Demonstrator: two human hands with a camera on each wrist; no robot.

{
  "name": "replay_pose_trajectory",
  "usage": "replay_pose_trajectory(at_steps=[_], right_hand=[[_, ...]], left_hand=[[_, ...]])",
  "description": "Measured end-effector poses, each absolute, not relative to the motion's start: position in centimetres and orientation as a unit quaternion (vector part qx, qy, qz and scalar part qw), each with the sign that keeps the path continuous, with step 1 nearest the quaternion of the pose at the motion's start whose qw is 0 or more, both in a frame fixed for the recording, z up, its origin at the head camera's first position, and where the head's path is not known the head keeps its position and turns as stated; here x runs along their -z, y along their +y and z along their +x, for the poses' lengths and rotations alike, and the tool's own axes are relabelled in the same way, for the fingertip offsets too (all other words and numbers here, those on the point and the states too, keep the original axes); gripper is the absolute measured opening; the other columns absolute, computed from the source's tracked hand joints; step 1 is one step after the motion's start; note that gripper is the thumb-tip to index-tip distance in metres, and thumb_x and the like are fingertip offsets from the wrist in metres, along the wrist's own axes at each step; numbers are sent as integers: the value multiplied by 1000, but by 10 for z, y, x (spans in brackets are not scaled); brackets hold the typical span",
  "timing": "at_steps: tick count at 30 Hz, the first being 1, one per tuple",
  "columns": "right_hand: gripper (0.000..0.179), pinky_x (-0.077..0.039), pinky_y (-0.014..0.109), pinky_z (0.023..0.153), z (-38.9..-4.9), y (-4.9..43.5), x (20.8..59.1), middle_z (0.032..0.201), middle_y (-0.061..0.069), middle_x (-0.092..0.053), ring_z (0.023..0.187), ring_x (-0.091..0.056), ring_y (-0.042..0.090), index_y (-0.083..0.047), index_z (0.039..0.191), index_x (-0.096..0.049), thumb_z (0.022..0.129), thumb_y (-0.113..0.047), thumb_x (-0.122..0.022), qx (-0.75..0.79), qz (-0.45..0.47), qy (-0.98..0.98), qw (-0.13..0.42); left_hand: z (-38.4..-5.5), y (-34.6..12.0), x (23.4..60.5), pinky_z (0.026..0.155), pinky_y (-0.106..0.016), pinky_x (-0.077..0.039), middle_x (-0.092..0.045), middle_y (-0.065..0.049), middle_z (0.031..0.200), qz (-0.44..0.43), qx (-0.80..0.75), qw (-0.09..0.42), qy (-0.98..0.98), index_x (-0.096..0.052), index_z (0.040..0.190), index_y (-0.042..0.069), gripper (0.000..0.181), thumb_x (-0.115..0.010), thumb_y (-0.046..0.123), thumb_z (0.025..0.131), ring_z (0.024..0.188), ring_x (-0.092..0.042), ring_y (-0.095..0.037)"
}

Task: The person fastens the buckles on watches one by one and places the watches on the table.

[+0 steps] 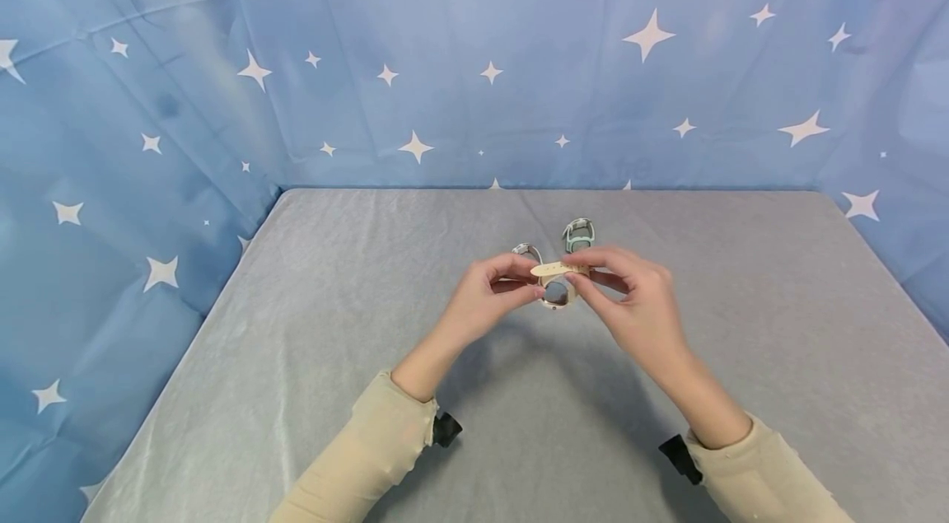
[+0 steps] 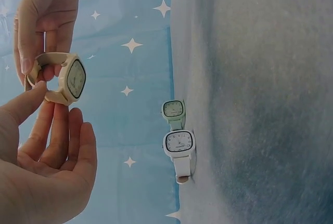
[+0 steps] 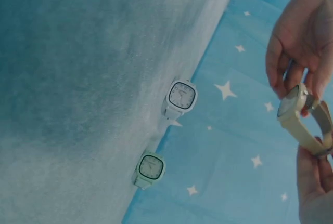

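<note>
A cream wristwatch (image 1: 558,292) is held up between both hands above the table, its strap bent into a loop. My left hand (image 1: 485,296) pinches it near the case, thumb and fingertips at the strap. From the other side, my right hand (image 1: 641,296) grips the strap between thumb and index finger; the strap's pointed, holed end sticks out toward the left hand. The watch's square dial (image 2: 77,78) faces away from the palms in the left wrist view. Fingers partly hide the buckle area.
Behind the hands, a white watch (image 2: 179,142) and a mint-green watch (image 2: 173,109) sit side by side on the grey cloth-covered table (image 1: 334,301). A blue star-patterned curtain (image 1: 519,111) hangs along the table's back and sides.
</note>
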State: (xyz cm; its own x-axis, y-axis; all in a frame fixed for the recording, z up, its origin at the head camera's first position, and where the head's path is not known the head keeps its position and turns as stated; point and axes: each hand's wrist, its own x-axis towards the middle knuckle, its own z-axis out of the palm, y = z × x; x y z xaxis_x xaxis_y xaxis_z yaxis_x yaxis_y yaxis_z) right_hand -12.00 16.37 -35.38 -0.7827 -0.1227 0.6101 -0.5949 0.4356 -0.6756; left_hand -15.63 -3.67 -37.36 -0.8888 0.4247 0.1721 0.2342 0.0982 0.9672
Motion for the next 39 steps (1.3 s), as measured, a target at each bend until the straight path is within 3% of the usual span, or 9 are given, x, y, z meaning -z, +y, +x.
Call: replay_pose_trajectory(at_steps=[6, 17, 27, 35, 39], right_hand=[[29, -52, 10, 87, -121, 166, 357, 108, 7, -75, 104, -64, -5, -8, 105, -77, 83, 10, -72, -463, 247, -814, 248], [31, -51, 9, 76, -124, 167, 360, 103, 3, -75, 94, -69, 11, -11, 104, -79, 78, 6, -79, -403, 279, -825, 283], [29, -53, 8, 82, -122, 165, 360, 98, 4, -75, 89, -69, 8, -9, 98, -79, 77, 11, -76, -424, 277, -813, 289], [25, -51, 8, 79, -122, 164, 359, 95, 2, -76, 90, -69, 5, -10, 97, -78, 76, 5, -81, -423, 275, -817, 278], [26, -49, 7, 78, -122, 163, 359, 95, 3, -76, 89, -69, 8, -10, 98, -79, 76, 4, -82, -416, 276, -815, 295]], left_hand=[[-156, -37, 374, 89, -27, -58, -71, -23, 107, 229, -636, 61, 735, -69, 111, -5, 21, -70, 2, 90, 97, -71, -21], [-155, -37, 374, 90, -30, -58, -71, -22, 104, 224, -630, 43, 743, -70, 107, -3, 19, -71, 3, 90, 92, -69, -13], [-153, -35, 371, 96, -34, -55, -71, -19, 100, 229, -623, 16, 748, -69, 104, -1, 16, -70, 3, 88, 98, -68, -19], [-150, -35, 369, 98, -48, -53, -72, -17, 98, 245, -599, 6, 763, -69, 104, -1, 17, -71, 1, 87, 98, -66, -24], [-149, -35, 368, 98, -43, -54, -71, -16, 98, 246, -591, 6, 768, -69, 103, 0, 17, -72, 2, 87, 100, -66, -25]])
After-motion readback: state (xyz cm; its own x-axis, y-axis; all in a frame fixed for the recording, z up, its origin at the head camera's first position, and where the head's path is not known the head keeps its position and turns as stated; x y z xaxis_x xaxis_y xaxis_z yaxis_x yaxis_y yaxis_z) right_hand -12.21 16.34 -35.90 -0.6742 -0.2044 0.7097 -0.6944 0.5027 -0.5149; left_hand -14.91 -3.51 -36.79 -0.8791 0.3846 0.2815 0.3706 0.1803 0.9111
